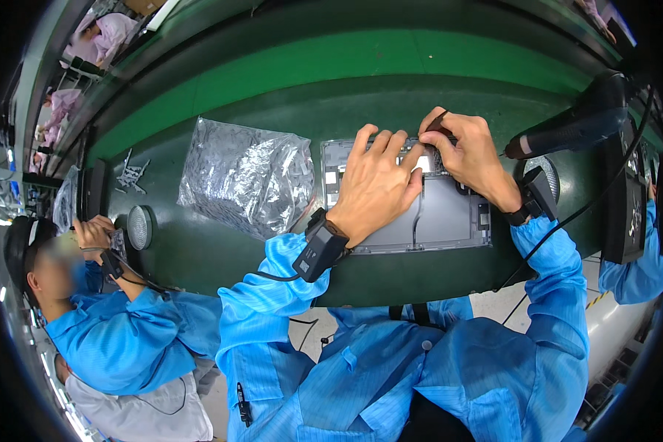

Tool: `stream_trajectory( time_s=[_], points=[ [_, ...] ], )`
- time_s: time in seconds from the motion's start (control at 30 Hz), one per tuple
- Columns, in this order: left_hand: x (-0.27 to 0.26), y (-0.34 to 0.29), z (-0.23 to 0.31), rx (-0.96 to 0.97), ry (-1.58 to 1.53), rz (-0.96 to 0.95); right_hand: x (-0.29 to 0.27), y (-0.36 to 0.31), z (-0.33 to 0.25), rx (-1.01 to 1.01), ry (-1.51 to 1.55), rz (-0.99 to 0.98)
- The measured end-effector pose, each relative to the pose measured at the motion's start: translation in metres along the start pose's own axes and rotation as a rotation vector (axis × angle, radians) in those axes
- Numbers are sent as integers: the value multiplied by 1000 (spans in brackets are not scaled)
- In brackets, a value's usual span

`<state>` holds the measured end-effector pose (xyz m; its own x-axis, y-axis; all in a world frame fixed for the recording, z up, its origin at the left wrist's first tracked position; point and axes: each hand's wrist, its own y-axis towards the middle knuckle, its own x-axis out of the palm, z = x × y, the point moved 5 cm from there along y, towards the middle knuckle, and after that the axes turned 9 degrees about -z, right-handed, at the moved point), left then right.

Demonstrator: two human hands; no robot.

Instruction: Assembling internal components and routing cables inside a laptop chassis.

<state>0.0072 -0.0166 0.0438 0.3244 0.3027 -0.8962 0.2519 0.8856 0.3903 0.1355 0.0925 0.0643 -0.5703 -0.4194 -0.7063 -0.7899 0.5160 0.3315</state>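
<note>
A grey laptop chassis (449, 214) lies on the green bench in front of me, its inside with circuit parts facing up. My left hand (376, 180) rests palm down across its left and middle part, fingers stretched toward the far edge. Near that far edge, right of the middle, my right hand (468, 151) pinches a small dark brown tool (437, 122). The tool looks thin, but its kind and tip are hidden by the fingers. Both hands cover part of the circuit area.
Left of the chassis lies a clear plastic bag (247, 177) of small grey pieces. A black power screwdriver (567, 125) juts in at right, above a round dish (549, 173) and beside dark bins (626, 199). Loose strips (131, 174) lie far left, near a co-worker (125, 331).
</note>
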Motion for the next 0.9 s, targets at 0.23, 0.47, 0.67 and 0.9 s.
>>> stream_trajectory(
  time_s=[0.23, 0.47, 0.67, 0.9],
  points=[
    [0, 0, -2, -18, -42, 28, -27, -14, -6, 96, 3, 161],
    [-4, 3, -2, 13, -38, 10, -54, -54, 40, 271, -701, 28],
    [-9, 4, -6, 13, -49, -41, -33, -29, -9, -18, -100, 52],
    [-9, 8, -10, 66, -67, -37, -10, -22, -1, -5, -160, -54]
  ],
)
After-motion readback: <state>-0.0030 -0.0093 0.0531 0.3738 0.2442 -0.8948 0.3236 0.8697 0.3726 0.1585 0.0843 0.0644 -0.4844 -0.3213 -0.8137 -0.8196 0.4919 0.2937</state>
